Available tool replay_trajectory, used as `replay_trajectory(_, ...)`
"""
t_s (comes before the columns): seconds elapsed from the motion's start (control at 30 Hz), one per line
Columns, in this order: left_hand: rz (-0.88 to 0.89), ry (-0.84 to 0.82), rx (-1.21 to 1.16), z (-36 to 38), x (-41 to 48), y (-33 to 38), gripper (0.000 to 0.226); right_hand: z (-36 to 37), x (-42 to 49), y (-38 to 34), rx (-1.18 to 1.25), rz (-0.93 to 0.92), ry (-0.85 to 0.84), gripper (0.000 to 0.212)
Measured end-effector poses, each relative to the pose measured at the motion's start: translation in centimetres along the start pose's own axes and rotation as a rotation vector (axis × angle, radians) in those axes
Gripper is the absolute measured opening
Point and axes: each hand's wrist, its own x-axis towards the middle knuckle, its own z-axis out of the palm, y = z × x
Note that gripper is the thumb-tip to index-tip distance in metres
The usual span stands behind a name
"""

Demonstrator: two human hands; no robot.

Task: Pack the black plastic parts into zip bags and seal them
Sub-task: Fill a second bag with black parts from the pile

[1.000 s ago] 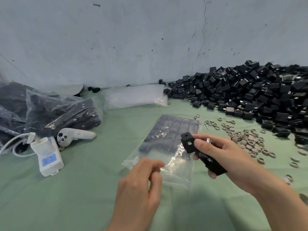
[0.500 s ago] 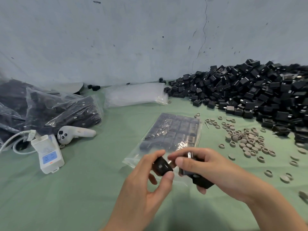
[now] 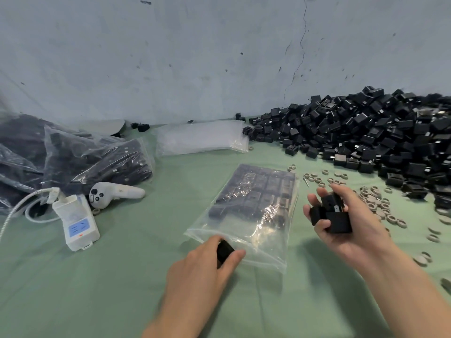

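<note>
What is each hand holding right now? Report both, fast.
Left hand: fingers pinch one black part at the near end of the zip bag.
Right hand: fingers curl round several black parts.

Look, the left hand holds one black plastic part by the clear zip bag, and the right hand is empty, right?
Not empty: the head view shows the right hand gripping several black plastic parts. The left hand does hold one black plastic part by the clear zip bag.
</note>
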Motion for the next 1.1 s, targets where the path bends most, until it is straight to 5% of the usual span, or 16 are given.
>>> replay_trajectory(0.1,-0.102,0.011,0.049,0.3,0.5,0.5,0.064,0.1,0.1,0.2,0.018,0.012,-0.006,0.020)
replay_trajectory(0.27,-0.129,-0.046,0.061,-0.6,-0.4,0.8,0.048,0.5,0.5,-0.3,-0.023,0.009,0.016,0.020)
replay_trajectory(0.53,0.336,0.138,0.112,0.0,-1.4,-0.3,0.039,-0.4,1.5,-0.9,-0.038,-0.002,0.034,0.018)
replay_trajectory(1.1,0.303,-0.018,0.245,1.5,0.4,0.7,0.050,-0.5,2.2,-0.7,-0.040,0.003,0.023,0.021)
